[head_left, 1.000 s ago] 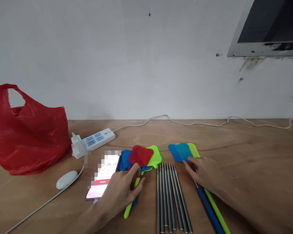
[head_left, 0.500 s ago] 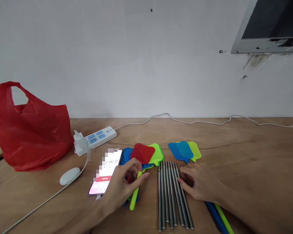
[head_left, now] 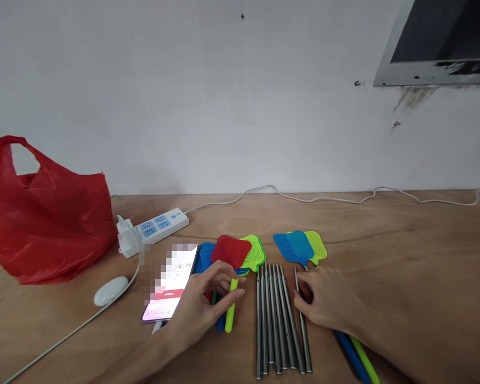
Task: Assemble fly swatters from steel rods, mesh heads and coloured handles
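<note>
Several steel rods [head_left: 272,320] lie side by side on the wooden table [head_left: 404,256]. My right hand [head_left: 327,301] pinches one steel rod [head_left: 302,325] at the right edge of the row, drawn slightly away from the others. My left hand [head_left: 200,306] is closed around the yellow-green handle [head_left: 231,312] of a fly swatter in a pile with red [head_left: 231,250], yellow-green [head_left: 253,253] and blue heads. A second pile of blue and yellow-green swatter heads [head_left: 300,247] lies just beyond my right hand; their blue and green handles [head_left: 356,354] run under my right wrist.
A phone [head_left: 168,290] with a lit screen lies left of my left hand. A white mouse-like object [head_left: 110,290], a white power strip [head_left: 152,228] with cables and a red plastic bag [head_left: 44,218] sit at the left. A white wall stands behind.
My right hand left the blue and green swatter pile, came down onto the rods and pulled the rightmost rod aside. My left hand turned the yellow-green handle more upright.
</note>
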Tool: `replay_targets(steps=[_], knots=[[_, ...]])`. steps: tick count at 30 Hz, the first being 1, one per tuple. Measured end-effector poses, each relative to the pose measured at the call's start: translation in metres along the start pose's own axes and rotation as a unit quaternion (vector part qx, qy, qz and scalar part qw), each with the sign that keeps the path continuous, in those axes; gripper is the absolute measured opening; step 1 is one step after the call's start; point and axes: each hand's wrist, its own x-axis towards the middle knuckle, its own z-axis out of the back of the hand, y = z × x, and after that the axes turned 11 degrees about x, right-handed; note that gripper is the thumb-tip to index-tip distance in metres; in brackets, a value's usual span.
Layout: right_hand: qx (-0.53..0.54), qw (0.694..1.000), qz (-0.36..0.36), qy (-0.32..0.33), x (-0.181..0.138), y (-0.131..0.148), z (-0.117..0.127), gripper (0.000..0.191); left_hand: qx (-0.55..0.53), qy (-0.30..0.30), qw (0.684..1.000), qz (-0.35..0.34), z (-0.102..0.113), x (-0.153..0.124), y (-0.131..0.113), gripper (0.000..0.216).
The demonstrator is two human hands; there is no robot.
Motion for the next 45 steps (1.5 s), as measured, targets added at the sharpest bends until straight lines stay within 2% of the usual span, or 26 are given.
replay_targets(steps=[6,9,13,15,19,22,26,31,33,38,45], knots=[[-0.024,0.996,-0.077,-0.028,0.001,0.005,-0.005,0.027,-0.051,-0.001,0.999,-0.002,-0.004,0.000,0.006,0.025],[-0.014,0.994,-0.098,-0.038,0.002,0.005,-0.007,0.027,-0.050,-0.004,0.999,-0.003,-0.004,-0.001,0.007,0.021],[0.061,0.991,-0.098,-0.060,0.004,-0.003,-0.008,0.027,-0.023,-0.003,1.000,-0.016,-0.006,-0.003,0.008,0.017],[0.149,0.979,-0.101,-0.093,0.006,-0.008,-0.009,0.028,-0.008,-0.002,1.000,-0.028,-0.007,-0.005,0.009,0.017],[0.326,0.929,-0.107,-0.139,0.012,-0.014,-0.012,0.030,0.042,0.009,0.998,-0.051,-0.008,-0.005,0.007,0.018],[0.395,0.900,-0.106,-0.152,0.016,-0.016,-0.011,0.032,0.073,0.027,0.995,-0.063,-0.007,-0.006,0.002,0.016],[0.493,0.845,-0.105,-0.175,0.017,-0.019,-0.007,0.035,0.114,0.046,0.990,-0.068,-0.006,-0.006,-0.003,0.017],[0.620,0.747,-0.124,-0.203,0.015,-0.019,-0.007,0.038,0.141,0.085,0.983,-0.080,-0.007,-0.007,0.000,0.014],[0.652,0.719,-0.129,-0.204,0.014,-0.017,-0.008,0.038,0.150,0.094,0.981,-0.081,-0.007,-0.006,0.001,0.014],[0.696,0.672,-0.135,-0.213,0.016,-0.011,-0.004,0.036,0.158,0.090,0.980,-0.085,-0.006,-0.006,0.001,0.016],[0.727,0.627,-0.147,-0.238,0.006,-0.008,-0.001,0.038,0.141,0.079,0.983,-0.083,-0.004,-0.005,0.000,0.013]])
